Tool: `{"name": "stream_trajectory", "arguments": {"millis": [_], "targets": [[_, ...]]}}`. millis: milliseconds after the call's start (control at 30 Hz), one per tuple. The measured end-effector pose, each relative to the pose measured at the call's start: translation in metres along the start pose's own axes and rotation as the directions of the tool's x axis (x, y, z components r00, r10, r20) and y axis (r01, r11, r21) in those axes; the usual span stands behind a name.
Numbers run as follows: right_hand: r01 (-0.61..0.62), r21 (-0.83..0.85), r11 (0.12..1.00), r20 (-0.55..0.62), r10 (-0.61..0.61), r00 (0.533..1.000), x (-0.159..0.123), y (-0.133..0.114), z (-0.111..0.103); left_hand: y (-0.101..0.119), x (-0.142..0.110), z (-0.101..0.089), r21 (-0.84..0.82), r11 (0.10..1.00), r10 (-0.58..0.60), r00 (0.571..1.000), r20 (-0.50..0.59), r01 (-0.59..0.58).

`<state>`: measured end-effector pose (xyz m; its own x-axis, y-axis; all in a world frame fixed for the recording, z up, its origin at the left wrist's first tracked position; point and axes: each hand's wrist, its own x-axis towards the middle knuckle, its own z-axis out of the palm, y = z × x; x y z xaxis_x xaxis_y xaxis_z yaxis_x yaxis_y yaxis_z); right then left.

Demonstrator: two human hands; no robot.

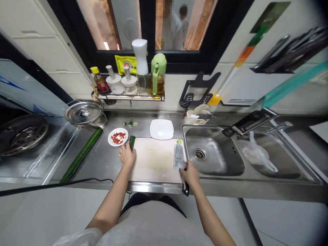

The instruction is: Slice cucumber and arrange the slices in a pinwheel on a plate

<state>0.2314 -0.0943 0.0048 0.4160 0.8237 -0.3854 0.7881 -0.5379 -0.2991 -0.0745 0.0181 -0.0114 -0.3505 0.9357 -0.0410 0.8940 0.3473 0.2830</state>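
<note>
Stainless steel is forming the tabletop (pixel 101 159), and a pale cutting board (pixel 153 162) is lying on it before the person. The left hand (pixel 127 154) is resting at the board's left edge, its fingers partly curled and touching the lower end of a short cucumber piece (pixel 132 142); how firmly they are closing on it, I cannot tell. That piece is lying at the upper left corner of the board. On the opposite side, the right hand (pixel 191 173) is touching a cleaver (pixel 179 157) where blade and handle are meeting, its fingers bent; whether they are gripping it tightly, I cannot tell. The blade is lying flat along the board's right edge, pointing away from the person, while the black handle end is reaching past the front edge. A green-rimmed cucumber slice (pixel 179 141) is sitting at the blade's far end.

Beyond the board, a white squarish plate (pixel 161 129) is standing bare. To the left, a round white plate (pixel 118 137) is holding chopped red bits (pixel 118 138), and small cucumber scraps (pixel 130 122) are lying behind it. Farther left, a long cucumber (pixel 81 155) is stretching diagonally, its far end near a lidded steel pot (pixel 85 113). On the right, a double sink (pixel 217 155) is adjoining the board, its right basin holding a knotted plastic bag (pixel 257 153).
</note>
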Motion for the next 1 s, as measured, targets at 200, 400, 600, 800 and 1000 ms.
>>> {"name": "stream_trajectory", "arguments": {"millis": [200,400,600,800,1000], "targets": [[0.031,-0.029,0.999,0.044,-0.03,0.999,-0.001,-0.002,-0.001,-0.01,0.007,-0.001,0.026,0.998,0.055,0.997,0.045,-0.056],[0.074,-0.057,0.996,0.07,-0.069,0.995,-0.001,0.0,0.005,-0.02,-0.001,-0.007,-0.093,0.972,0.221,0.974,0.05,-0.216],[0.063,0.03,0.998,0.102,-0.065,0.993,0.0,-0.004,0.001,-0.026,-0.04,-0.01,-0.246,0.824,0.56,0.801,0.21,-0.511],[0.08,0.107,0.991,0.1,-0.09,0.991,-0.003,-0.009,0.0,-0.022,-0.062,-0.006,-0.313,0.755,0.653,0.705,0.277,-0.576],[0.109,0.047,0.993,0.077,-0.112,0.991,-0.005,-0.014,0.005,-0.017,-0.064,-0.006,-0.285,0.719,0.695,0.66,0.286,-0.633]]}}
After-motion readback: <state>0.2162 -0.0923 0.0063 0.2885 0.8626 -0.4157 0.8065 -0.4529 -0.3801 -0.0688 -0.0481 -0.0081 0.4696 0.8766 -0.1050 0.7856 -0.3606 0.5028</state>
